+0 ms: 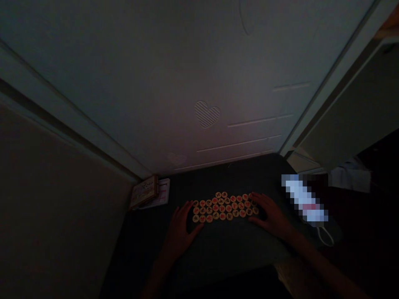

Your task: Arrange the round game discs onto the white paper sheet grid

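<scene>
1. Round, flat, pale discs [224,206], marked red and black, packed in rows between the fingertips.
2. Stretched lengthwise left to right, from fingers to fingers.
3. Spread wide and flat, holding nothing: left hand [181,226], right hand [271,216].

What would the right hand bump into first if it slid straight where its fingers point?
The round pieces. The right hand points left at that cluster, and its fingers seem to reach its right end, though dim light makes contact unclear.

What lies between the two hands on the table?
In the head view, a tight cluster of round marked discs lies between the left hand and the right hand, on the dark table.
</scene>
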The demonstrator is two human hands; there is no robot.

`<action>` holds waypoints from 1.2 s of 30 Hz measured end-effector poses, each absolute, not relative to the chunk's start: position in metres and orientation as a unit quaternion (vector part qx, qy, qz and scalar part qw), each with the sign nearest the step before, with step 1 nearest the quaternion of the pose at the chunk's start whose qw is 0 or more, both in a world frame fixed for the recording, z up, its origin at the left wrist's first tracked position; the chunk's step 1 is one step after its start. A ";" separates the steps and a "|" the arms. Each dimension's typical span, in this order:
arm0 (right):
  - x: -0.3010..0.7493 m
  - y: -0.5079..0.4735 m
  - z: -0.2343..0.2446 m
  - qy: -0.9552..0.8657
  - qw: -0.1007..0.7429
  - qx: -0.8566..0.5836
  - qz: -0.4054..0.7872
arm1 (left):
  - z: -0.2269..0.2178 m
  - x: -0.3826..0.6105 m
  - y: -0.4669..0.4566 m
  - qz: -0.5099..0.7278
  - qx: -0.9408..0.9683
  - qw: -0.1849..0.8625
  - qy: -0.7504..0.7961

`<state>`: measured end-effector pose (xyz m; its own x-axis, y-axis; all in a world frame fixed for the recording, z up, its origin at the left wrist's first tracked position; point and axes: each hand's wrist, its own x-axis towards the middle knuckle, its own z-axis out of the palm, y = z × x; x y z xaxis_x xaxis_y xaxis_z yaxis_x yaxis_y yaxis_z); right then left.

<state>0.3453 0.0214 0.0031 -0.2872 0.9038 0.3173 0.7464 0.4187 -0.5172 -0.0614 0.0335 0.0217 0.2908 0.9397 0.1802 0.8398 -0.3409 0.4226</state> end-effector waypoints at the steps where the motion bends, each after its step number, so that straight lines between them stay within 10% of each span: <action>1: 0.346 0.021 0.003 -0.790 0.290 -0.522 0.140 | 0.022 -0.061 0.033 0.201 0.793 0.124 0.561; 36: 0.341 -0.030 -0.006 -0.627 0.407 -0.651 0.130 | 0.065 -0.156 0.073 0.310 0.738 -0.031 0.599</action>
